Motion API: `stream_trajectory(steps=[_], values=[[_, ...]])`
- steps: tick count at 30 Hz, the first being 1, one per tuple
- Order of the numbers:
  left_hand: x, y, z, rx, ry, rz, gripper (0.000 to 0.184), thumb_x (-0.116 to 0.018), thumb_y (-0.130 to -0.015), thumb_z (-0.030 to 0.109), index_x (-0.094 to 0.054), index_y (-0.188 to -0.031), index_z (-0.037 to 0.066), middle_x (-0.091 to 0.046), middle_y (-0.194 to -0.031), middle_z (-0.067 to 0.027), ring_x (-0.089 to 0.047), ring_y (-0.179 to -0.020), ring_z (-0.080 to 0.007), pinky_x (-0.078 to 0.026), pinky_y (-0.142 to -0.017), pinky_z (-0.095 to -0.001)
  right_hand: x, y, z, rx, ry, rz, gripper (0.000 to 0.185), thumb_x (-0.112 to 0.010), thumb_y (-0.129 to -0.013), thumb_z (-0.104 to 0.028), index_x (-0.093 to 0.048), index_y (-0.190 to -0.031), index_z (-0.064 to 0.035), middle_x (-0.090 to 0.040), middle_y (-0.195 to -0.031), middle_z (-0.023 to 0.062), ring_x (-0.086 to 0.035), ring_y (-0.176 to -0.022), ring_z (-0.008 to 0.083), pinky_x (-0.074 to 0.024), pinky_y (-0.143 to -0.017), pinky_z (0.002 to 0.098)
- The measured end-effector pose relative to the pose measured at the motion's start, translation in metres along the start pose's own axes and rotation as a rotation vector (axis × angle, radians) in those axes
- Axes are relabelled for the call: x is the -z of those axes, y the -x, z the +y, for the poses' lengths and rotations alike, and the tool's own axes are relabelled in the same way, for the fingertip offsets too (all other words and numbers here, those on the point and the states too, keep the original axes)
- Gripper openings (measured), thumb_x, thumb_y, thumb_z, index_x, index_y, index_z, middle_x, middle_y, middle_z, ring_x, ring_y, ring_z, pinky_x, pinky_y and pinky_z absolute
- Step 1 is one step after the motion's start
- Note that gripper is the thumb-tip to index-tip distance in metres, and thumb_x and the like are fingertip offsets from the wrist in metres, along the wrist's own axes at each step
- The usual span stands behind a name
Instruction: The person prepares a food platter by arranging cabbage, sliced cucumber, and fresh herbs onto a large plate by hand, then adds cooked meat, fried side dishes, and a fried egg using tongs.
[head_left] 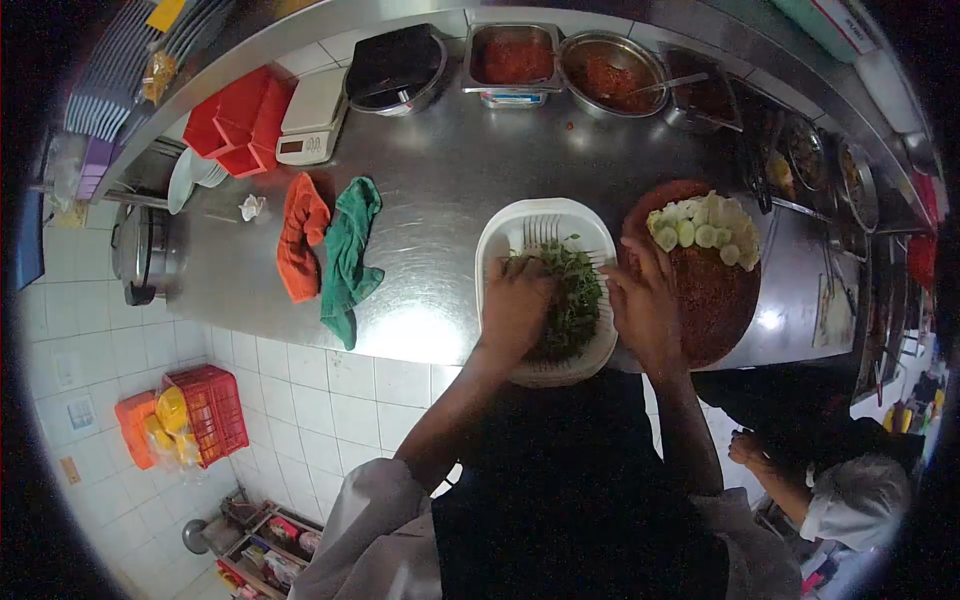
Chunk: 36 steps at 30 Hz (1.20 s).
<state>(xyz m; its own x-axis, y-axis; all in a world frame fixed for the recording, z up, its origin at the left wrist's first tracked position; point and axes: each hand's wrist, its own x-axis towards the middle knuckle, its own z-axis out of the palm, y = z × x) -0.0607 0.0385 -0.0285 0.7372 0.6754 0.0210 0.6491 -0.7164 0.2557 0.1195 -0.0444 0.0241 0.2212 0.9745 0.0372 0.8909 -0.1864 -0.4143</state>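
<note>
A white slotted basket (603,243) stands at the front edge of the steel counter, with leafy greens (575,300) inside. My left hand (517,305) reaches into its left part, fingers curled down at the greens; the fingertips are hidden. My right hand (645,305) is over the basket's right rim, beside the greens, with its fingers apart and nothing visible between them. Right of the basket lies a round reddish-brown board (715,310), partly behind my right hand. Pale green round slices and light leaves (708,228) rest on the board's upper part.
Orange (302,240) and green cloths (350,255) lie left on the counter (420,200). Behind are a scale (312,115), red bins (235,120), a black-covered bowl (397,70) and red-sauce containers (515,58). A co-worker's arm (780,480) is at the lower right.
</note>
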Motion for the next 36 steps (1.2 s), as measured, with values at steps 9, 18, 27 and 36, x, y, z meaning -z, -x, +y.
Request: stream_trajectory(steps=[9, 18, 27, 36], values=[[-0.007, 0.007, -0.008, -0.06, -0.057, 0.011, 0.025, -0.057, -0.082, 0.014, -0.068, -0.104, 0.012, -0.062, -0.117, -0.0101, -0.058, -0.108, -0.0296, -0.037, -0.095, -0.0479, -0.026, -0.008, 0.004, 0.152, 0.227, -0.031, 0.01, -0.071, -0.078, -0.009, -0.072, -0.086, -0.003, -0.02, -0.156, 0.0176, -0.005, -0.146, 0.0403, -0.0197, -0.114, 0.0595], [0.045, 0.024, -0.015, 0.143, 0.025, 0.102, 0.015, -0.065, -0.084, 0.02, -0.07, -0.095, 0.013, -0.065, -0.099, -0.0069, -0.061, -0.094, -0.0239, -0.038, -0.084, -0.0418, 0.023, 0.004, -0.007, -0.192, -0.327, -0.144, 0.011, -0.067, -0.085, -0.012, -0.073, -0.093, -0.0075, -0.03, -0.152, 0.0164, -0.021, -0.144, 0.0371, -0.0266, -0.114, 0.0486], [0.05, 0.033, -0.034, 0.327, 0.705, 0.308, 0.012, -0.073, -0.08, 0.011, -0.072, -0.089, 0.003, -0.068, -0.083, -0.0125, -0.064, -0.067, -0.021, -0.051, -0.062, -0.0328, 0.001, 0.004, 0.002, -0.073, -0.098, 0.043, 0.013, -0.066, -0.085, -0.01, -0.073, -0.096, -0.0077, -0.039, -0.147, 0.0141, -0.033, -0.138, 0.0349, -0.0321, -0.111, 0.0467], [0.044, 0.041, -0.035, 0.356, 0.724, 0.271, 0.014, -0.074, -0.078, 0.006, -0.072, -0.092, 0.004, -0.066, -0.085, -0.0118, -0.061, -0.07, -0.0193, -0.05, -0.065, -0.0312, -0.036, -0.034, -0.007, 0.119, 0.359, -0.009, 0.014, -0.075, -0.075, -0.016, -0.073, -0.076, -0.0023, -0.025, -0.153, 0.018, -0.01, -0.145, 0.0408, -0.0187, -0.114, 0.0581]])
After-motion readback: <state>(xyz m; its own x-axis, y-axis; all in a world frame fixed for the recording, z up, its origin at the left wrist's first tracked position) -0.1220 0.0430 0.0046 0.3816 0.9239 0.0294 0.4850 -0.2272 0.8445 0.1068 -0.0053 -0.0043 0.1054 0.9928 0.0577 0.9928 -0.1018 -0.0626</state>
